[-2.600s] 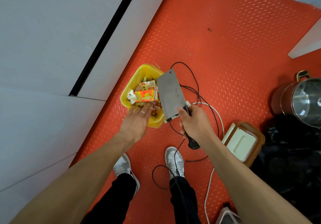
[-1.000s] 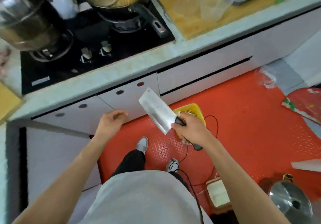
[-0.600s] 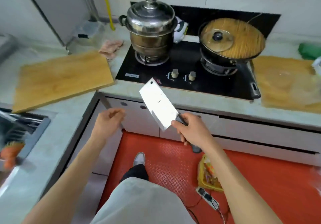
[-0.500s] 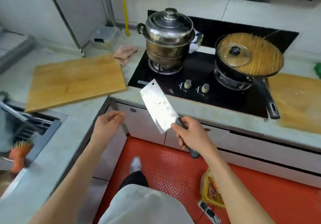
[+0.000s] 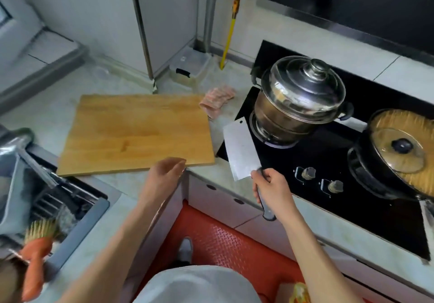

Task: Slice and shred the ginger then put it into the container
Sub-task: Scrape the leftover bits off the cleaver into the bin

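Behind board [image 5: 136, 133]: lidded clear container [image 5: 189, 67], contents unclear; right hand [image 5: 272, 188] fingers clamp cleaver [image 5: 242, 148]; left hand [image 5: 163, 177] fingers apart.

steel lidded pot [image 5: 303, 95] on black stove [image 5: 352, 161], beyond the right hand | glass-lidded pan [image 5: 399, 152] far right of it | pink cloth [image 5: 217, 100] past both hands | orange brush [image 5: 35, 253] by sink [image 5: 70, 211], left of left hand | red floor mat [image 5: 225, 244] below

Bright, even light, soft shadows. Glare on steel pot lid [image 5: 305, 84]. Motion blur throughout, worst at lower left around brush [image 5: 35, 253]. Wide-angle bending at frame edges.
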Demonstrator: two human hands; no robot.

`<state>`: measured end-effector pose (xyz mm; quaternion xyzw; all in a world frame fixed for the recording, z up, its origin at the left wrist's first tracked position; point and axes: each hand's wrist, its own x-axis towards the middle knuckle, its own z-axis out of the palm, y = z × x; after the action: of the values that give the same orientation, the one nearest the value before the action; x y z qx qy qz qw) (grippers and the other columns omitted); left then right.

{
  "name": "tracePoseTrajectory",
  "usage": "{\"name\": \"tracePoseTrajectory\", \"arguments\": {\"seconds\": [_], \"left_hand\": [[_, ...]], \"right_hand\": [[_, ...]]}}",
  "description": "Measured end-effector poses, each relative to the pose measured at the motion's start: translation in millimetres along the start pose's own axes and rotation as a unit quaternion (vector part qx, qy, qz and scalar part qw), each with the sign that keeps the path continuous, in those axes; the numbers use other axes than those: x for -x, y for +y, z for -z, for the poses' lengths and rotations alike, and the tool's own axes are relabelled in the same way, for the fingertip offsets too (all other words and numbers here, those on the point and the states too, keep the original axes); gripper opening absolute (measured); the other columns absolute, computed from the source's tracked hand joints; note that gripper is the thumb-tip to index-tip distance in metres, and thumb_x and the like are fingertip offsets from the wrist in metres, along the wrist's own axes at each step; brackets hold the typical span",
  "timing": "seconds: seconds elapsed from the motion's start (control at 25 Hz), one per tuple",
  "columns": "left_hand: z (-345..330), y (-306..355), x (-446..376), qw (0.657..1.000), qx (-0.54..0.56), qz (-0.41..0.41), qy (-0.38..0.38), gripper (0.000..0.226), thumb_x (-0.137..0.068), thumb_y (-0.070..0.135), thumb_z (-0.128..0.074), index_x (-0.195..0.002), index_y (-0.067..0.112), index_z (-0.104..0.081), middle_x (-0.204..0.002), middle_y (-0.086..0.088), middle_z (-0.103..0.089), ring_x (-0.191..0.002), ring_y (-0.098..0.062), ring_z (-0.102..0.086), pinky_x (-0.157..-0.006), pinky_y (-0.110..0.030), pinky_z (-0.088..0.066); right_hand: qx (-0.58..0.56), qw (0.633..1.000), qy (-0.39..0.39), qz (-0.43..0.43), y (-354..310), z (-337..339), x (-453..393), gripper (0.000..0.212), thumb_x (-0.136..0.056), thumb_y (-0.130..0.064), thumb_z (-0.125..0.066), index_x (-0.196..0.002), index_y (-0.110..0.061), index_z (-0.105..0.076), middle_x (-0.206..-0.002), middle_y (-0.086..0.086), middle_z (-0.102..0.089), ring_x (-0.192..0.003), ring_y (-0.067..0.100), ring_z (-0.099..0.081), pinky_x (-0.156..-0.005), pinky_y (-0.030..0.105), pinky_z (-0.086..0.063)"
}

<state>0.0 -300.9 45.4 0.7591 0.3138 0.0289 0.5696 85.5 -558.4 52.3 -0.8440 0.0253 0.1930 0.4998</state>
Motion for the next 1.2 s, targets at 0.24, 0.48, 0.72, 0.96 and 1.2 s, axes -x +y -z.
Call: {"name": "tracePoseTrajectory", "arguments": {"seconds": [0.24, 0.48, 0.72, 0.96, 1.2], "left_hand": [[-9.9, 23.1, -49.8, 0.999, -0.010, -0.004, -0.051, 0.012, -0.098, 0.022, -0.058, -0.099, 0.024, -0.070, -0.095, 0.006, -0.074, -0.093, -0.013, -0.068, -0.078, -0.025, -0.050], [-31.9, 64.4, -94.1, 0.996, -0.027, 0.000, -0.085, 0.016, -0.098, 0.019, -0.058, -0.092, 0.027, -0.071, -0.093, 0.006, -0.075, -0.084, -0.011, -0.067, -0.073, -0.026, -0.050], [-56.6, 83.8, -137.0, 0.996, -0.033, 0.009, -0.085, 0.021, -0.099, 0.016, -0.053, -0.095, 0.023, -0.072, -0.094, 0.003, -0.076, -0.089, -0.015, -0.070, -0.087, -0.036, -0.052], [-57.9, 65.2, -144.2, 0.997, 0.014, 0.048, -0.057, 0.024, -0.100, 0.014, -0.049, -0.098, 0.019, -0.073, -0.094, 0.001, -0.076, -0.097, -0.022, -0.069, -0.091, -0.039, -0.053], [-12.8, 56.5, -155.6, 0.996, 0.040, 0.072, 0.021, 0.023, -0.098, 0.012, -0.051, -0.098, 0.018, -0.073, -0.091, 0.002, -0.076, -0.092, -0.019, -0.070, -0.084, -0.034, -0.053]], "right_hand": [[-0.020, 0.998, 0.036, -0.043, 8.7, -14.9, -60.2, 0.031, -0.100, -0.025, -0.058, -0.080, -0.003, -0.053, -0.059, 0.008, -0.060, -0.043, 0.018, -0.051, -0.049, 0.032, -0.044], [-0.040, 0.997, 0.025, -0.065, 24.1, -19.2, -107.3, 0.033, -0.100, -0.031, -0.058, -0.085, -0.002, -0.058, -0.061, 0.006, -0.066, -0.049, 0.015, -0.058, -0.064, 0.040, -0.051], [0.297, 0.951, -0.021, -0.078, 10.9, -17.3, -128.8, 0.041, -0.101, -0.048, -0.047, -0.097, -0.008, -0.056, -0.104, 0.015, -0.066, -0.100, 0.037, -0.064, -0.072, 0.035, -0.044], [0.455, 0.890, -0.023, 0.018, -40.8, -17.5, -149.0, 0.039, -0.103, -0.041, -0.046, -0.115, -0.006, -0.061, -0.115, 0.014, -0.066, -0.106, 0.034, -0.064, -0.071, 0.034, -0.042], [0.377, 0.910, -0.033, 0.172, -105.8, -67.7, -225.4, 0.034, -0.102, -0.036, -0.048, -0.117, -0.007, -0.056, -0.116, 0.013, -0.064, -0.105, 0.034, -0.062, -0.070, 0.034, -0.040]]}}
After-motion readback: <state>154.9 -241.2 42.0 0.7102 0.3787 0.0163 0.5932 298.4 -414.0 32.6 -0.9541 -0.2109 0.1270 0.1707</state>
